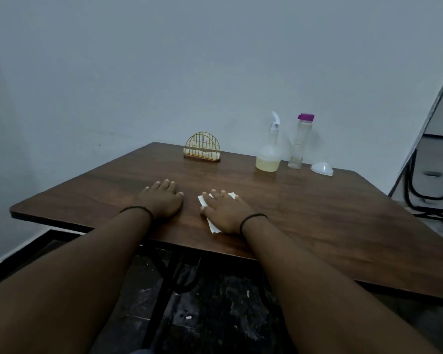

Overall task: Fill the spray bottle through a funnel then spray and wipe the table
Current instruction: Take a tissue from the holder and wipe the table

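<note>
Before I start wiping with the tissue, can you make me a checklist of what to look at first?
1. Tissue flat under right hand: ok.
2. Left hand resting on the table, holding nothing: ok.
3. Spray bottle upright with yellowish liquid inside: ok.
4. Funnel lying away from your hands: ok.
5. Purple-capped bottle capped and upright: ok.
6. Table already sprayed wet: cannot tell.

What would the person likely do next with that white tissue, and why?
Probably slide the right hand sideways, dragging the tissue across the table. The palm already lies flat on it, and the spray bottle stands filled and set aside.
</note>
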